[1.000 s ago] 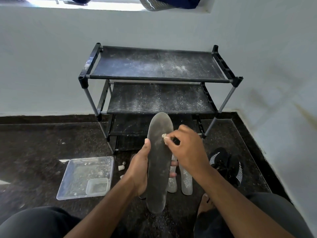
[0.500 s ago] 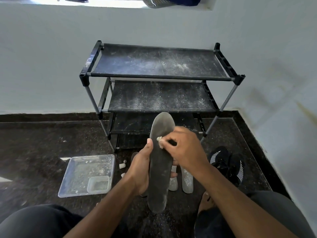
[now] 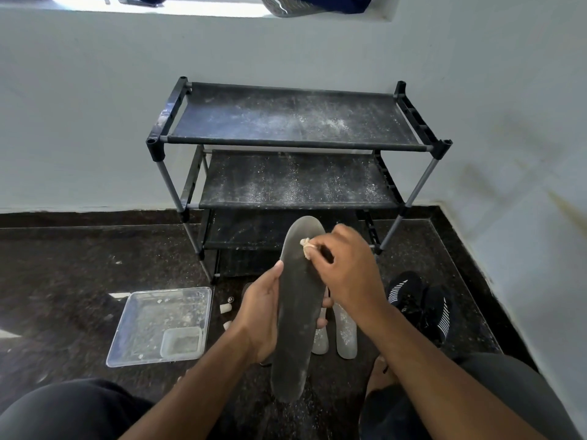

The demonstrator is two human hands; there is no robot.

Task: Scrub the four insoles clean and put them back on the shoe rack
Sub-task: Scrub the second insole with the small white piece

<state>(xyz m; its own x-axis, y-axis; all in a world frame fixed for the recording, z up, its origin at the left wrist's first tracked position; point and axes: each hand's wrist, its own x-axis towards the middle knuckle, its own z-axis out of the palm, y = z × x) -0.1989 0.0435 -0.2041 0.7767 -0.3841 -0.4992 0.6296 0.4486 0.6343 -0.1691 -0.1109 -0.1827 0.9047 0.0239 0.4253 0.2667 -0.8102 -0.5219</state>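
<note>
Seated person holding a dark insole [image 3: 295, 315] upright at lower centre of the frame, in front of a three-tier shoe rack [image 3: 295, 144].

The left hand [image 3: 260, 315] grips the insole at mid-length, thumb along its left edge and fingers curled round the back. The right hand [image 3: 346, 271] pinches a small pale scrubbing piece [image 3: 306, 247] between thumb and fingertips and presses it on the insole's upper right part, near the toe end. Two pale insoles [image 3: 346, 331] lie side by side on the dark floor [image 3: 63, 281] behind the held one, partly hidden by it. A pair of black shoes [image 3: 419, 306] sits at right centre; a clear plastic tray [image 3: 162, 325] lies at lower left. The rack's shelves are dusted with white specks.
</note>
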